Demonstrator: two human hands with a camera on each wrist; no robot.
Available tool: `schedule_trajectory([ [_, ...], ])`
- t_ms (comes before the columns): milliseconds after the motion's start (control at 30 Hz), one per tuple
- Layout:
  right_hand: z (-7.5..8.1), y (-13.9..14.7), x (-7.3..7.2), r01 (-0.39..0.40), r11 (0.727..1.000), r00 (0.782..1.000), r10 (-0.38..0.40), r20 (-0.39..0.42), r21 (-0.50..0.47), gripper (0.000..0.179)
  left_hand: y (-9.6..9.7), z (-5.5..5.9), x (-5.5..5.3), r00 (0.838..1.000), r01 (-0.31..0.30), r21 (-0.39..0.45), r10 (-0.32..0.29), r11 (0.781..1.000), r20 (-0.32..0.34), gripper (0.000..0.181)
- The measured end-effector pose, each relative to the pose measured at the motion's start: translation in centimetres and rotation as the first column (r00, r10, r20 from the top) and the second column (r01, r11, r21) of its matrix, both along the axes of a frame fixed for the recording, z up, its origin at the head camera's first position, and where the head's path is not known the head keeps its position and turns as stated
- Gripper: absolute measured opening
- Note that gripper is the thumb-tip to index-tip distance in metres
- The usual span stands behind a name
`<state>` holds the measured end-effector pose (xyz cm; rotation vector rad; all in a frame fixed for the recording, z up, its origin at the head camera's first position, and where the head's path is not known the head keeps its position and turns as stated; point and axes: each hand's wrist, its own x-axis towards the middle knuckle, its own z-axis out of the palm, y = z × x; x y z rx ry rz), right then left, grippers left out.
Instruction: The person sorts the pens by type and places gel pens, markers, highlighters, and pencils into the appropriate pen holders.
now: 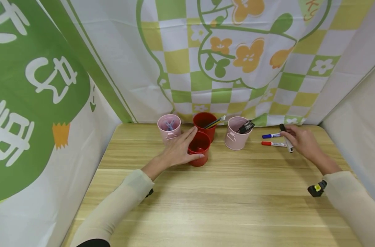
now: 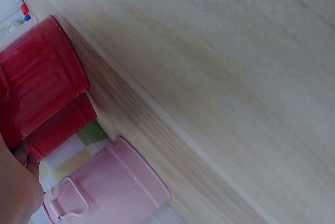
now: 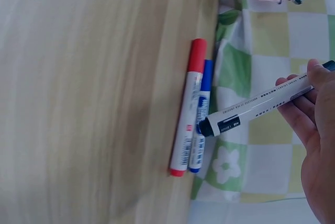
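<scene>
A small red bucket (image 1: 203,160) stands on the table, and my left hand (image 1: 178,149) holds it from the left side. The thumb lies across its near side while the fingers reach along the far side. Touching or close behind it is a second red bucket (image 1: 201,118) with several pencils (image 1: 216,122). My right hand (image 1: 305,142) pinches a white marker with black ends (image 3: 256,103), tilted above the table. Under its lower end lie a red-capped marker (image 3: 186,124) and a blue-capped marker (image 3: 198,145), side by side.
A pink bucket (image 1: 166,125) with pale blue items stands left of the red ones. Another pink bucket (image 1: 235,137) with black pens (image 1: 246,126) stands to their right. Behind the wooden table (image 1: 224,202) hangs a patterned cloth (image 1: 203,61); another covers the left side.
</scene>
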<state>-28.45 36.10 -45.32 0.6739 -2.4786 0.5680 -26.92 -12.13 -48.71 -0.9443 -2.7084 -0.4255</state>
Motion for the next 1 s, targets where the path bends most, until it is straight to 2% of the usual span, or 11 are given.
schedule_trajectory([
  [167,1.2,-0.5,0.1,0.003,0.998,1.0,-0.002,0.007,-0.056,0.022,0.1,0.0,0.0,1.0,-0.004,0.009,0.004,1.0,-0.001,0.106],
  [400,2.3,-0.8,0.0,0.007,0.99,0.999,-0.014,-0.049,-0.144,0.024,0.0,0.1,0.0,1.0,-0.009,0.008,0.009,1.0,-0.001,0.107],
  [533,2.8,-1.1,0.0,0.009,0.97,0.999,-0.017,-0.034,-0.243,0.022,0.0,0.1,0.0,1.0,-0.011,0.009,0.011,1.0,0.008,0.108],
  [633,3.2,-1.4,0.1,0.017,0.938,1.0,-0.016,0.006,-0.345,0.021,0.0,0.0,0.1,1.0,-0.014,0.016,0.013,1.0,0.026,0.108],
  [700,3.4,-1.7,0.3,0.023,0.905,0.999,-0.01,0.033,-0.425,0.02,0.0,0.0,0.1,0.999,-0.013,0.022,0.013,1.0,0.034,0.108],
  [800,4.0,-2.2,0.6,0.013,0.828,0.997,0.035,0.075,-0.56,0.021,0.0,0.0,0.1,0.999,-0.012,0.026,0.011,1.0,0.036,0.108],
  [867,4.7,-2.8,1.0,-0.003,0.758,0.993,0.082,0.09,-0.653,0.021,0.0,0.0,0.1,1.0,-0.012,0.028,0.011,1.0,0.029,0.108],
  [1000,5.5,-3.7,1.2,-0.046,0.563,0.976,0.2,0.082,-0.825,0.023,0.0,-0.1,0.0,1.0,-0.014,0.03,0.014,0.999,0.022,0.108],
])
